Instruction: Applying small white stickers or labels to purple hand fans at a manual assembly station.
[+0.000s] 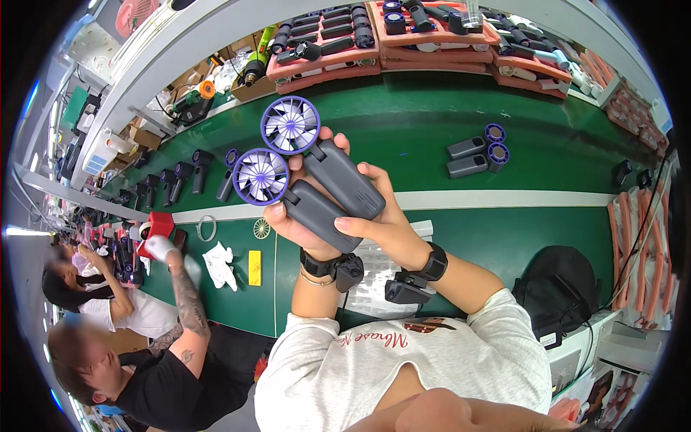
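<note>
Two handheld fans are held side by side above the bench, their round purple-rimmed heads tilted to the upper left. The upper fan (344, 178) and the lower fan (317, 214) both have dark grey handles and pale blades. My left hand (299, 229) is closed around them from below, near the fan necks, with some fingers hidden behind. My right hand (385, 229) grips the lower ends of the handles, its thumb lying on the lower fan. Each wrist wears a black strap with a small device.
Two more fans (476, 155) lie on the green conveyor (403, 108) at the right, others at the far left. Foam trays (324, 61) of fans stand behind. A yellow block (255, 268) and white glove (219, 265) are left; a black bag (558, 288) is right. Co-workers sit left.
</note>
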Available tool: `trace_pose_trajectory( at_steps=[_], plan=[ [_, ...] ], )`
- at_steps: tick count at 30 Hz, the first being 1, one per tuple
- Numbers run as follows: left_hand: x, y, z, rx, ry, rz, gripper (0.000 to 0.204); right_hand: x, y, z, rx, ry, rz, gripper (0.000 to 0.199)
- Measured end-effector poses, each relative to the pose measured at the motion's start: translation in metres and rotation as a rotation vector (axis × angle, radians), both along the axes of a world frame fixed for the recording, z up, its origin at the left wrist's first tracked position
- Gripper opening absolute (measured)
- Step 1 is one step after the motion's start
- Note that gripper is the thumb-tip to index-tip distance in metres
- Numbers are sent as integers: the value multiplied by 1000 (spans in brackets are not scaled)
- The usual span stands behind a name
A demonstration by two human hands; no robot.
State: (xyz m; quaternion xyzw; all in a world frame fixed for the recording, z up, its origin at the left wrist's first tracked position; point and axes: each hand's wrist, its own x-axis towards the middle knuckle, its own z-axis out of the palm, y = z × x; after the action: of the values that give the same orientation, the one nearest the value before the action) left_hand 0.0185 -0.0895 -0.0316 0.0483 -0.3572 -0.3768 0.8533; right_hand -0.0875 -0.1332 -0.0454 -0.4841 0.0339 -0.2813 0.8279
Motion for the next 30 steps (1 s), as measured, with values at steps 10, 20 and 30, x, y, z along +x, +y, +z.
trace_pose_trajectory(
  at_steps=[10,20,30],
  plan=[
    [-8,-5,-2,-60,76,-68,47,-2,-27,-6,-150,-33,-45,57],
    [7,-11,-7,25,86,-127,47,-2,-45,-2,-149,-31,-221,45],
    [83,-93,-73,740,-1427,299,55,-31,-75,7,-42,-192,-626,29]
  ],
)
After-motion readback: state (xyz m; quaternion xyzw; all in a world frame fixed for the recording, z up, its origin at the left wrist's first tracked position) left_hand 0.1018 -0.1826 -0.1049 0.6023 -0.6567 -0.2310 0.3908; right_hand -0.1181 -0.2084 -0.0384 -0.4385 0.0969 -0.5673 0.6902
